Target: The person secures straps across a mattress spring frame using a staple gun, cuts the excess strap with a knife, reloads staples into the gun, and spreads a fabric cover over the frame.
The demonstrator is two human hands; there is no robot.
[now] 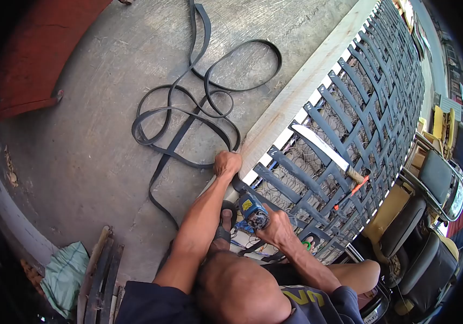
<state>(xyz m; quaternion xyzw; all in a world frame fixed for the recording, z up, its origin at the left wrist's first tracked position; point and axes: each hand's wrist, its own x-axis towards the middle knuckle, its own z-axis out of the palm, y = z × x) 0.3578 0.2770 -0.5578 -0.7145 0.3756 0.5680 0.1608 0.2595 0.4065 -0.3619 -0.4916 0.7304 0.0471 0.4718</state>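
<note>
My left hand (227, 163) is closed on the black strap (199, 162) at the near corner of a long wooden frame (291, 97). Loops of that strap lie on the concrete floor. In my right hand (277, 228) is a blue power tool (253, 210), its front end close to the frame's corner. Woven dark straps (350, 129) cross the frame over coiled springs. A long knife (323, 146) with a wooden handle rests on the webbing, beside an orange-red object (359, 186).
A red panel (31, 54) stands at upper left. Wood pieces (99, 270) and green cloth (66, 275) lie at lower left. Dark padded chairs (434, 175) crowd the right side. My sandalled foot is beside the frame corner, below my left hand.
</note>
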